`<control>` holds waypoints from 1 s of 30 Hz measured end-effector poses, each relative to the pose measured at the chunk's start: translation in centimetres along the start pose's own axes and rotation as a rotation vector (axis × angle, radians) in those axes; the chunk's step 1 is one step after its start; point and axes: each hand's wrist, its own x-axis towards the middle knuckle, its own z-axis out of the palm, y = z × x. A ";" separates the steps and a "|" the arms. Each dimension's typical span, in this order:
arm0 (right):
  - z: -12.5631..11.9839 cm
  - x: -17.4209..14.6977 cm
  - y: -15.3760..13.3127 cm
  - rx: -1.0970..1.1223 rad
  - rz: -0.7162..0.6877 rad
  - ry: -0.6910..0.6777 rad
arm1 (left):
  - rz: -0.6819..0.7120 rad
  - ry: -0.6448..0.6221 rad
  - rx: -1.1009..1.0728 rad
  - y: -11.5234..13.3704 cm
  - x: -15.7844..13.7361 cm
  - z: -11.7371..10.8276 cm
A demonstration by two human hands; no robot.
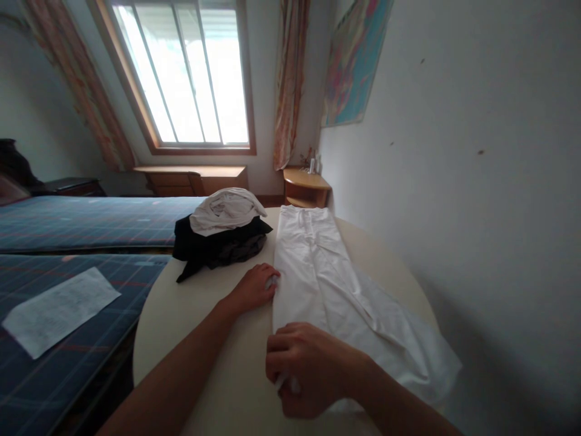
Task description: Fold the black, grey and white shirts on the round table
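Observation:
White trousers [313, 266] lie lengthwise on the round cream table [181, 339], waistband at the far end and the wider end spreading over the near right side. Creases run along their right half. My left hand [258, 286] is closed on the left edge of the trousers, with a bit of white cloth showing between the fingers. Closer to me, my right hand [306, 369] grips the same edge, and a bunched piece of the cloth pokes out below its fingers. The part of the trousers under my right forearm is hidden.
A pile of dark clothes [220, 245] with a rumpled off-white garment [227, 209] on top sits at the table's far left. To the left are blue plaid beds [136, 275] with a paper sheet [63, 309]. A white wall [476, 212] rises on the right.

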 end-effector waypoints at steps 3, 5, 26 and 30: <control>0.2 0.1 -0.3 0.030 -0.002 -0.023 | -0.051 0.018 0.040 0.3 0.1 -0.2; 0.3 0.2 -0.5 0.027 0.040 -0.055 | -0.080 0.039 0.058 0.6 0.2 -0.2; -6.2 -8.0 8.6 -0.297 1.147 0.299 | 0.490 -0.312 -0.056 8.4 -1.4 0.3; -6.1 -12.7 12.2 -0.401 1.428 0.156 | 0.532 -0.359 -0.071 9.1 -1.4 1.0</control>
